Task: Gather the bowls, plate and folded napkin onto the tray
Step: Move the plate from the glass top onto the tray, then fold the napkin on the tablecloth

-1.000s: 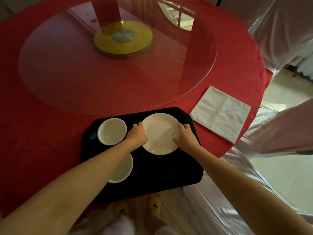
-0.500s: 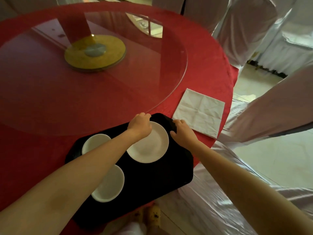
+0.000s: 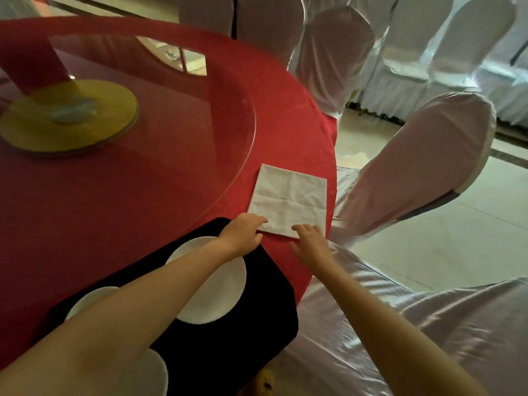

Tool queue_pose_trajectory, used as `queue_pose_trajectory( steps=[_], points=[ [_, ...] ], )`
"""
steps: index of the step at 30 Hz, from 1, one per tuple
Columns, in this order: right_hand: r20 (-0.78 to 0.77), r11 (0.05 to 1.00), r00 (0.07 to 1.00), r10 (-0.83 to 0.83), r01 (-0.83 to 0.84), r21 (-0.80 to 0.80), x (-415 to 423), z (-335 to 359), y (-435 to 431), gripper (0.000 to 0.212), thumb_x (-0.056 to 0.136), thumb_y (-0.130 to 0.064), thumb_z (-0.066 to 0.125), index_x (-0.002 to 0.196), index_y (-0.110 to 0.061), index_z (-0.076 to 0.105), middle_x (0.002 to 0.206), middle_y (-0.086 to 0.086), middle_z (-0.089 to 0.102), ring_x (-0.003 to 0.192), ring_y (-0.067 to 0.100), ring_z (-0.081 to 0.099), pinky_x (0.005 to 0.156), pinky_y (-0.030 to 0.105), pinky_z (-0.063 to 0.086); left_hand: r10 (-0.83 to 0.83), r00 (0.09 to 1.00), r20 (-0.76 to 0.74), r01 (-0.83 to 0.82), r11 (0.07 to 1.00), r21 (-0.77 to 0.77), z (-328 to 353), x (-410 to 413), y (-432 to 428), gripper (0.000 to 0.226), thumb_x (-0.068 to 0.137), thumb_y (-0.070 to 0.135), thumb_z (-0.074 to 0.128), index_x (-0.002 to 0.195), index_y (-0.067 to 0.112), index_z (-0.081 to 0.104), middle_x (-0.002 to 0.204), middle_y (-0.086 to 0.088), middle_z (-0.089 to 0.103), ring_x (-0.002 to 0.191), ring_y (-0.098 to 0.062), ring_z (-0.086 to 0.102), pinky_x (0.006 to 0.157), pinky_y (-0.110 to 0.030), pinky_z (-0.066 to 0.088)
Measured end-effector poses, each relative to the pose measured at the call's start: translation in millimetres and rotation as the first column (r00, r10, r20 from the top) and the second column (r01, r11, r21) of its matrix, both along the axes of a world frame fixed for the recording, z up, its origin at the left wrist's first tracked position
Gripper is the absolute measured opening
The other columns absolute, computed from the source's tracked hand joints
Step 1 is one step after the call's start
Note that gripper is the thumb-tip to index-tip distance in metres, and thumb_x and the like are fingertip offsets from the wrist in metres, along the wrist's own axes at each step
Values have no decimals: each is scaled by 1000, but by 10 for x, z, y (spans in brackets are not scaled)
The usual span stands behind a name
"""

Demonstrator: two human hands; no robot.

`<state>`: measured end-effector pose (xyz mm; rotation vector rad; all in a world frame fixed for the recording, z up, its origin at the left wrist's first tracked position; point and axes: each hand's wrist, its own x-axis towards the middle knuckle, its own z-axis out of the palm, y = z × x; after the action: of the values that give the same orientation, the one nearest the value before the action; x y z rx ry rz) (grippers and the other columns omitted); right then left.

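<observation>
The black tray (image 3: 257, 315) lies at the near edge of the red table. On it sit a white plate (image 3: 220, 295) and two white bowls, one (image 3: 85, 301) at the left and one (image 3: 157, 372) nearest me, all partly hidden by my left forearm. A folded white napkin (image 3: 291, 198) lies flat on the cloth just right of the tray. My left hand (image 3: 243, 232) pinches the napkin's near-left corner. My right hand (image 3: 311, 244) rests with fingers spread on its near edge.
A glass turntable (image 3: 160, 132) on a gold hub (image 3: 68, 118) covers the table's middle, its rim close to the napkin. White-covered chairs (image 3: 414, 167) crowd the right side and back. The table edge (image 3: 333, 172) runs just right of the napkin.
Both hands have left the plate on the tray and reached right to the napkin's near edge. The camera has swung to the right.
</observation>
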<state>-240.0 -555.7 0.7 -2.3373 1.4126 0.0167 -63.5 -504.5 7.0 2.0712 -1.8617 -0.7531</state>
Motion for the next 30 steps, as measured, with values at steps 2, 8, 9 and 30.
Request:
queue_pose_trajectory(
  steps=[2, 8, 9, 30],
  points=[
    [-61, 997, 997, 43, -47, -68, -48, -62, -91, 45, 87, -17, 51, 131, -12, 44, 135, 9, 50, 125, 30, 38, 102, 41, 36, -27, 1000, -8, 27, 1000, -3, -66, -67, -125, 42, 87, 15, 50, 129, 13, 49, 133, -8, 53, 125, -23, 45, 103, -38, 40],
    [-261, 958, 943, 207, -250, -143, -221, -244, -402, 39, 85, -14, 50, 124, -12, 46, 128, 7, 49, 118, 28, 41, 96, 38, 38, -86, 996, -24, 85, 996, -21, -280, -307, -431, 41, 86, 16, 52, 127, 17, 51, 132, -3, 55, 125, -19, 45, 104, -38, 41],
    [-274, 950, 934, 229, -275, -146, -239, -267, -437, 36, 85, -14, 48, 121, -10, 49, 126, 8, 50, 116, 28, 43, 94, 37, 39, -85, 996, -24, 85, 996, -14, -318, -340, -480, 41, 86, 16, 52, 127, 18, 51, 133, -2, 54, 126, -20, 44, 104, -39, 40],
    [149, 986, 976, 156, -146, -75, -214, -398, -1052, 15, 80, -20, 50, 86, -8, 56, 87, 9, 64, 79, 29, 55, 65, 38, 42, -244, 940, 237, 260, 965, -37, -500, -195, -948, 28, 82, 12, 50, 108, 12, 58, 114, -8, 56, 105, -26, 51, 84, -39, 43]
  ],
)
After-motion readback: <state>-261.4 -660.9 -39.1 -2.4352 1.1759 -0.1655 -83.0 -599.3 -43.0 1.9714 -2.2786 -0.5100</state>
